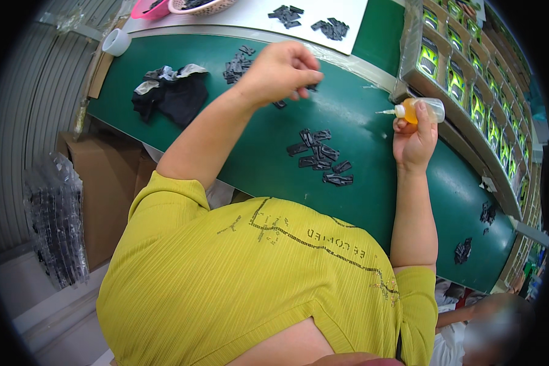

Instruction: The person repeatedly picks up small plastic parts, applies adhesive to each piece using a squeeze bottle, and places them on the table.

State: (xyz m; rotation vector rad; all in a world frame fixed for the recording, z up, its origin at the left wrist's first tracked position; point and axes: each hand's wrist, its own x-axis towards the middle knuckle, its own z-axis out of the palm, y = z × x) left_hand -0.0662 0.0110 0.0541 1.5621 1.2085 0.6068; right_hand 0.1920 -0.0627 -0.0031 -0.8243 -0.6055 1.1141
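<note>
My right hand (pixel 416 141) is wrapped round a clear squeeze bottle (pixel 435 111) with amber liquid in it. The bottle lies tilted on its side, its thin needle tip pointing left. Farther left, my left hand (pixel 280 72) is raised above the green table with thumb and fingers pinched together. A small black part (pixel 312 88) shows just under the thumb, mostly hidden by the fingers. On the table nearer to me is a loose pile of black plastic parts (pixel 316 151). Another heap of black parts (pixel 235 66) lies beyond my left wrist.
A dark cloth (pixel 175 97) and a white tape roll (pixel 116 42) lie at the left. Small black piles (pixel 330 28) and baskets (pixel 200 6) stand on the white board at the back. Trays of green-and-black items (pixel 456 79) line the right; another person (pixel 488 323) sits at lower right.
</note>
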